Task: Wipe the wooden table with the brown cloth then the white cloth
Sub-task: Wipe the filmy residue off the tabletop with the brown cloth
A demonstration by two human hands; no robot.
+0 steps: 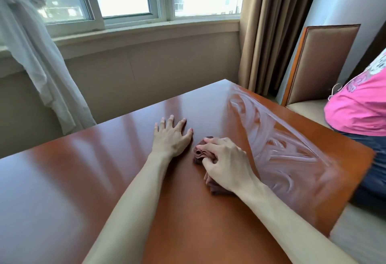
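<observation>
The glossy wooden table [83, 180] fills the lower half of the head view. My right hand [227, 163] grips a bunched brown cloth [199, 153] and presses it on the tabletop near the middle. Wet streaks [282, 148] cover the table's right part, from the far corner down towards the right edge. My left hand [172, 136] rests flat on the wood just left of the cloth, fingers spread. No white cloth shows in this view.
A person in a pink top [359, 105] sits at the table's right edge. A padded chair back [321, 63] stands behind them. Brown curtains [275, 29], a white sheer curtain [35, 59] and a window sill [146, 31] lie beyond the table.
</observation>
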